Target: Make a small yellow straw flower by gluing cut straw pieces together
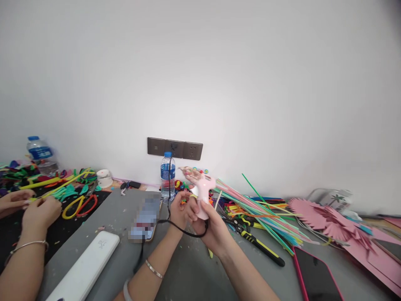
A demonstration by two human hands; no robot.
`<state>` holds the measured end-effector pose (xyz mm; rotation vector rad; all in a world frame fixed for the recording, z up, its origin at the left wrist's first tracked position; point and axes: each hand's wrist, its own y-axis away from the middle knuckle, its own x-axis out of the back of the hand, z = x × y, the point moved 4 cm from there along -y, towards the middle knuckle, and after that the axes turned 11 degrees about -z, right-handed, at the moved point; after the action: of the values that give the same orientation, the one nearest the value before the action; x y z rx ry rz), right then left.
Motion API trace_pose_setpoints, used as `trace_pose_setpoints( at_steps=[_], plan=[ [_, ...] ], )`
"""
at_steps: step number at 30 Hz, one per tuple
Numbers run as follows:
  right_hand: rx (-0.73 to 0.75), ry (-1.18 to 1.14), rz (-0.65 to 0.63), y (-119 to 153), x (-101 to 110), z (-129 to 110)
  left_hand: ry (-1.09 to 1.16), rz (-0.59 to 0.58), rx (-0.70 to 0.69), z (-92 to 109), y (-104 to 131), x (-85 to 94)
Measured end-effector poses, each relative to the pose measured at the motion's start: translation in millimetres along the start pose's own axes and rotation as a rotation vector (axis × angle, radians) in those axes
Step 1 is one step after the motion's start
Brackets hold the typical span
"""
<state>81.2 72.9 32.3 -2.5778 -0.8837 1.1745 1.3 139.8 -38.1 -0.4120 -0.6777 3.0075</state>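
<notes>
My right hand [208, 221] is wrapped round the handle of a pale pink hot glue gun [205, 188], raised above the table. Its nozzle end, pointing left, is crusted with something brownish. Close beside it on the left is my left hand [180, 209], its fingers curled together near the gun's trigger side. A bit of yellow shows between the hands, but I cannot make out what the left fingers hold. From the handle's bottom a black cord [188, 234] loops left past my left wrist and up towards the wall socket [174, 148].
A water bottle [167, 177], a phone [145, 219] and a white power bank [86, 267] are on the left. Pipe cleaners [263, 213], pliers [261, 246], a red-edged phone [316, 274] and folded pink paper [328, 221] lie right. Another person's hands [40, 211] work near scissors [79, 207].
</notes>
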Motion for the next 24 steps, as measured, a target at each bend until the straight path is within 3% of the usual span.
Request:
trace_pose_setpoints(
  at_steps=[6,16,24],
  plan=[
    [0.062,-0.008,0.249,44.8,40.1,-20.2,-0.073,0.049,-0.022,-7.7,-6.6,6.6],
    [0.061,0.518,0.431,72.1,103.7,-6.1,-0.161,-0.08,0.052,-14.1,-2.3,3.2],
    [-0.057,0.563,0.4,74.6,107.0,-1.6,-0.241,-0.159,0.122,-14.4,-0.3,0.7]
  ],
)
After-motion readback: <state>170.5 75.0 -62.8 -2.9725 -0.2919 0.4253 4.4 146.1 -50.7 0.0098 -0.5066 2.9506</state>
